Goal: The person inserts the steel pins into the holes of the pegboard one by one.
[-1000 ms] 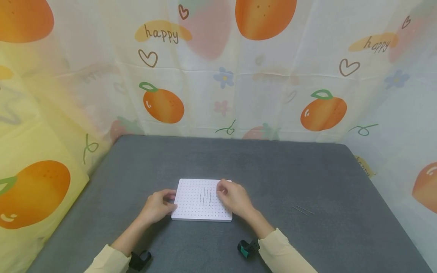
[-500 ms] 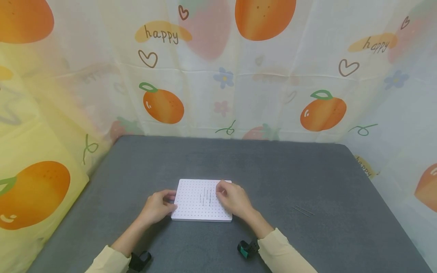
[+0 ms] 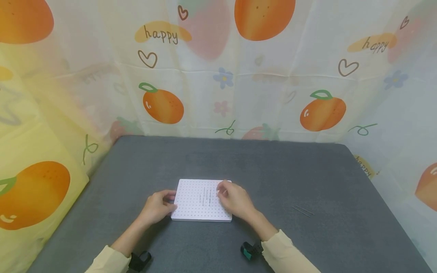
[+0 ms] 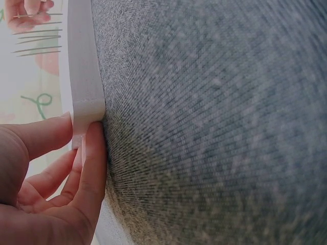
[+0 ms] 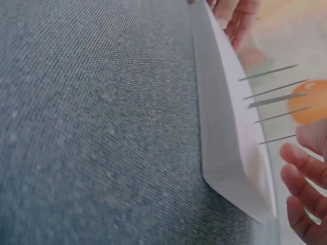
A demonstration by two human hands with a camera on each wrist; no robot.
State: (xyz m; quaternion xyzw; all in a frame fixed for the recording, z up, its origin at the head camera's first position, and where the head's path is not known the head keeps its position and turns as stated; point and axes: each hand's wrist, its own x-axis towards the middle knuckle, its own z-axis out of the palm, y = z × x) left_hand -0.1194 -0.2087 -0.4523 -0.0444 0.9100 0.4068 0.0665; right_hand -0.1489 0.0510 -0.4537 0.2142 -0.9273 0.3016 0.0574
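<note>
A white pegboard with rows of small holes lies flat on the table. My left hand grips its left edge, thumb at the top face and fingers against the side, as the left wrist view shows. Several thin metal needles stand upright in the holes right of the middle. Over the board's right part, my right hand pinches the upper end of the rightmost needle between thumb and index finger; its tip is hidden by the thumb. The other right fingers are loosely curled.
Two loose needles lie on the dark grey table, right of the right hand. A cloth printed with fruit hangs behind the table. Black wrist cameras sit below both forearms.
The right hand and forearm have shifted very slightly to the right. The left hand and the pegboard stay where they were.
</note>
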